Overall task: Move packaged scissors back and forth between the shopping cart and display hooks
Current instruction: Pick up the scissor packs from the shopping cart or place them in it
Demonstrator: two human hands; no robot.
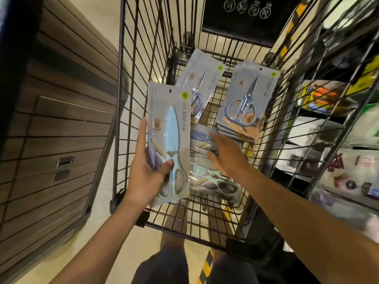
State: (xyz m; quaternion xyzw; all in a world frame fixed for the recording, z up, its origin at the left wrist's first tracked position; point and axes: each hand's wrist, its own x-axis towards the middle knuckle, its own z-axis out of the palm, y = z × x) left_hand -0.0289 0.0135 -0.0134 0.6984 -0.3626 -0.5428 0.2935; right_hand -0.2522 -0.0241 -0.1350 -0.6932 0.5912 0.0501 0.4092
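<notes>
I look down into a black wire shopping cart (143,58). My left hand (146,171) grips a pack of light-blue scissors (169,140) upright above the cart's left side, thumb across its front. My right hand (224,154) reaches palm down, fingers straight, over more scissor packs (213,181) lying on the cart floor; it holds nothing. A stack of packs with silver, blue-handled scissors (245,101) lies at the right of the cart. Another such pack (200,83) leans at the far end.
A brown panelled cabinet (51,130) stands left of the cart. Store shelves with boxed goods (338,130) run along the right. A dark sign (248,19) hangs at the cart's far end. The floor is beige with a yellow-black stripe (207,265).
</notes>
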